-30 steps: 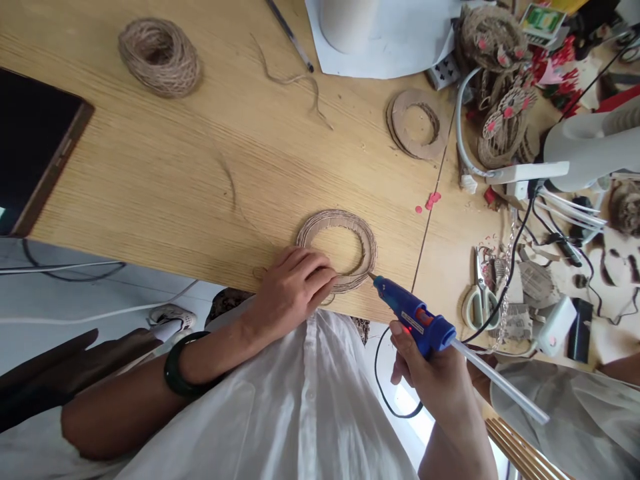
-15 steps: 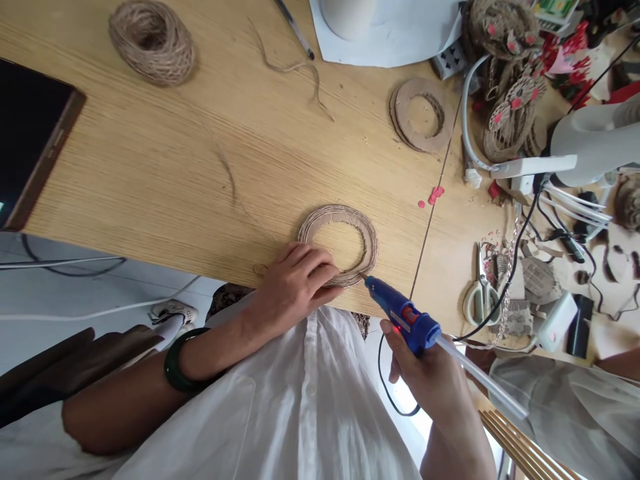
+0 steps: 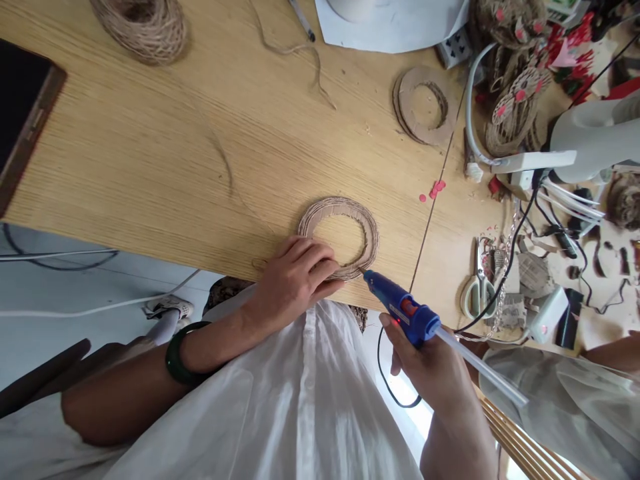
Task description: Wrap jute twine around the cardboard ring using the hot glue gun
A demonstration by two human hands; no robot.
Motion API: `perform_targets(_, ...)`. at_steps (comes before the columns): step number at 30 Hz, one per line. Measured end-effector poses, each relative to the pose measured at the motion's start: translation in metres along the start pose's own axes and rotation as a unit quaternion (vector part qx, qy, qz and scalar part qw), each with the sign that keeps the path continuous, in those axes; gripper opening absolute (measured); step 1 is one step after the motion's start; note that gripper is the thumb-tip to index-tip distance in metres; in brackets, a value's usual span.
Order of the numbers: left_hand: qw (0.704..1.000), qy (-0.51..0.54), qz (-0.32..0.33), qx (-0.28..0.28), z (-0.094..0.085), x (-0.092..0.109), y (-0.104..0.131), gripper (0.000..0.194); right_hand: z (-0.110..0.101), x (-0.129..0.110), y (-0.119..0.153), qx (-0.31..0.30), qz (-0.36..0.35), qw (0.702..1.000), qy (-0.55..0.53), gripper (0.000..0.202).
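A cardboard ring (image 3: 370,230) with twine laid round its outer band rests near the table's front edge. My left hand (image 3: 297,280) presses on the ring's near left side, fingers bent together over it. A blue hot glue gun (image 3: 400,303) is gripped in my right hand (image 3: 425,373), a red light glowing on its body. Its nozzle meets the ring's near right side, and a clear glue stick (image 3: 485,370) juts from the back. From my left hand a thin strand of twine (image 3: 225,160) runs up toward the twine ball (image 3: 145,30).
Stacked cardboard rings (image 3: 425,110) lie beyond, with red paper dots (image 3: 435,190) nearer. Scissors (image 3: 479,287), cords and scraps crowd the right side. A dark-screened device (image 3: 30,113) sits at left. Another person's clothing (image 3: 560,400) shows at lower right.
The view has shifted slightly, so the far table items sit higher in the picture. Both hands, the ring and the glue gun keep nearly the same places relative to one another.
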State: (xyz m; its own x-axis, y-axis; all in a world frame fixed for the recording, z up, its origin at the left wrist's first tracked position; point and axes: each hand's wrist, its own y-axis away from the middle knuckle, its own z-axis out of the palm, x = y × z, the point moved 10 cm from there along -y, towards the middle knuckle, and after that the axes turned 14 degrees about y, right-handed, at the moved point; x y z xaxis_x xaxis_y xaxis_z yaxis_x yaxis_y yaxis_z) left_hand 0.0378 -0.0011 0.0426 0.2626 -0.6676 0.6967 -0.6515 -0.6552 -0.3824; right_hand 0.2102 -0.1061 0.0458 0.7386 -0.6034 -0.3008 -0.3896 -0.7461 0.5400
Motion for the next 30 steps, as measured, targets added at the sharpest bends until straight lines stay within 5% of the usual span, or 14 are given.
perform_targets(22,0.999,-0.015,0.013,0.025,-0.001,0.001,0.002,0.013,0.015,0.002,0.007,-0.054,0.039,0.998,-0.022,0.053)
perform_targets(30,0.999,-0.019,0.015,0.024,-0.002,0.002,0.002,0.014,-0.008,0.005,0.004,0.019,0.048,0.997,-0.059,0.046)
